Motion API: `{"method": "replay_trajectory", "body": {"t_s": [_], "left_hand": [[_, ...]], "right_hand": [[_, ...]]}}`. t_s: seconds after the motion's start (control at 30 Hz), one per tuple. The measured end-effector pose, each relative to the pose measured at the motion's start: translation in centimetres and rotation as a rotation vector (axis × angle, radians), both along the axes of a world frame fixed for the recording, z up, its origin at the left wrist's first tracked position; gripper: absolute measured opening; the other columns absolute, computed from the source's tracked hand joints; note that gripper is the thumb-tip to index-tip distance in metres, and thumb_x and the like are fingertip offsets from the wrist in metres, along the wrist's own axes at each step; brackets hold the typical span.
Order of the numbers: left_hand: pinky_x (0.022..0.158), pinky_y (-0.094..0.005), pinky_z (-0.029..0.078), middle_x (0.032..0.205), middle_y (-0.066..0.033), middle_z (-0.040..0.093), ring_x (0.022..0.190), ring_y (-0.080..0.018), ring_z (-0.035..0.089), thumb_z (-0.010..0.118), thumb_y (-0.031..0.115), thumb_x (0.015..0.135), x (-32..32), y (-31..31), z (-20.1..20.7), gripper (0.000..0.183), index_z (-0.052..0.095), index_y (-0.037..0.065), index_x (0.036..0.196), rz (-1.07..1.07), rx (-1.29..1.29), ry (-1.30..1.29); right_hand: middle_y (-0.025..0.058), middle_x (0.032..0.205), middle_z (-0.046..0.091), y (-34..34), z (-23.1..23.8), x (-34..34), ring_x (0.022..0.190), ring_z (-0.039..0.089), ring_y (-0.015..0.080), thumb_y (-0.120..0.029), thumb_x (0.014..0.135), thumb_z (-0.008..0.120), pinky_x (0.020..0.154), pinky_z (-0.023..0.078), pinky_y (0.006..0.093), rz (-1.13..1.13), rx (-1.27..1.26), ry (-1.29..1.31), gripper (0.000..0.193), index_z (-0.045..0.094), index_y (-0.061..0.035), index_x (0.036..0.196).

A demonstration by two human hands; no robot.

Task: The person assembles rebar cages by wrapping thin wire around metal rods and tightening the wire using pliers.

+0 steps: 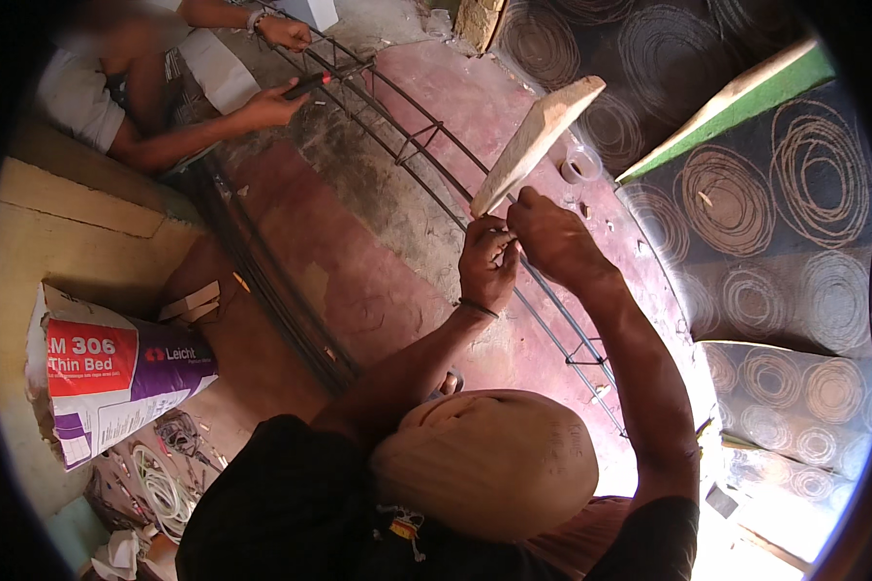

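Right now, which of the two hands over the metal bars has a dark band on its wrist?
The left hand: a thin dark band circles its wrist. The right hand has a bare wrist.

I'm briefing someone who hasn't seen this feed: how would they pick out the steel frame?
Start at the pinkish floor. Across it, a long steel frame runs from upper left toward lower right, passing the slanting wooden board, the left hand and the right hand. Unlike the loose dark bars bundled further left, its bars stand apart, joined by crosspieces.
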State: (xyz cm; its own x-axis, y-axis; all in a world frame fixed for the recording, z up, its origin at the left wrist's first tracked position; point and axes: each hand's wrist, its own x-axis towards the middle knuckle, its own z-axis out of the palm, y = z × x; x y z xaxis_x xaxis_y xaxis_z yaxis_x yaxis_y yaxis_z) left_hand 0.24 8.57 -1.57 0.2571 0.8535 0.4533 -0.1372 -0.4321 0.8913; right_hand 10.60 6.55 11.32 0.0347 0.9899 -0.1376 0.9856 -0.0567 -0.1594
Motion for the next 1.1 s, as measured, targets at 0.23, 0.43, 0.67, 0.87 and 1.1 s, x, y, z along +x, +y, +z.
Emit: {"method": "replay_trajectory", "body": {"t_s": [0.23,0.43,0.67,0.87,1.1], "left_hand": [[0.066,-0.029,0.054,0.102,-0.0103,0.058,0.086,-0.0216,0.062,0.071,-0.002,0.077,-0.2,0.3,-0.3,0.011,0.066,0.003,0.084,0.019,-0.029,0.016],[0.069,-0.0294,0.054,0.104,-0.0111,0.059,0.089,-0.0221,0.063,0.071,-0.002,0.078,-0.4,-0.1,0.1,0.009,0.065,0.002,0.084,0.004,-0.087,0.034],[0.07,-0.0303,0.055,0.104,-0.0123,0.059,0.091,-0.0233,0.063,0.07,-0.002,0.079,-0.1,0.0,-0.8,0.013,0.066,0.001,0.091,0.006,0.039,0.123],[0.07,-0.031,0.055,0.104,-0.0136,0.059,0.09,-0.0245,0.063,0.07,-0.001,0.08,-0.3,-0.1,0.1,0.014,0.065,0.0,0.092,-0.014,0.029,0.074],[0.083,-0.0366,0.053,0.123,-0.0184,0.053,0.104,-0.0301,0.059,0.067,0.006,0.086,-1.2,-0.6,-0.9,0.033,0.06,-0.001,0.117,-0.094,0.107,0.137]], "right_hand": [[0.0106,0.101,0.056,-0.9,-0.5,1.0,0.105,0.052,0.0303,-0.008,0.081,0.064,0.088,0.041,0.0425,0.082,0.222,0.035,0.007,0.061,-0.0052,0.087],[0.0117,0.096,0.056,-1.5,-1.1,0.4,0.099,0.053,0.0307,-0.005,0.08,0.063,0.085,0.042,0.0418,0.084,0.276,0.099,0.01,0.058,-0.003,0.089],[0.0098,0.102,0.058,-2.2,-1.5,2.0,0.103,0.055,0.0302,-0.003,0.075,0.067,0.085,0.043,0.0402,0.129,0.289,0.178,0.021,0.061,-0.0059,0.095],[0.0111,0.103,0.06,-3.8,-3.2,4.0,0.102,0.058,0.0307,-0.003,0.076,0.068,0.085,0.046,0.0402,0.103,0.273,0.245,0.025,0.062,-0.0058,0.1],[0.0152,0.1,0.059,-4.5,-4.0,4.4,0.092,0.06,0.0352,-0.004,0.082,0.065,0.081,0.05,0.0421,0.0,0.336,0.425,0.021,0.06,-0.0026,0.102]]}}
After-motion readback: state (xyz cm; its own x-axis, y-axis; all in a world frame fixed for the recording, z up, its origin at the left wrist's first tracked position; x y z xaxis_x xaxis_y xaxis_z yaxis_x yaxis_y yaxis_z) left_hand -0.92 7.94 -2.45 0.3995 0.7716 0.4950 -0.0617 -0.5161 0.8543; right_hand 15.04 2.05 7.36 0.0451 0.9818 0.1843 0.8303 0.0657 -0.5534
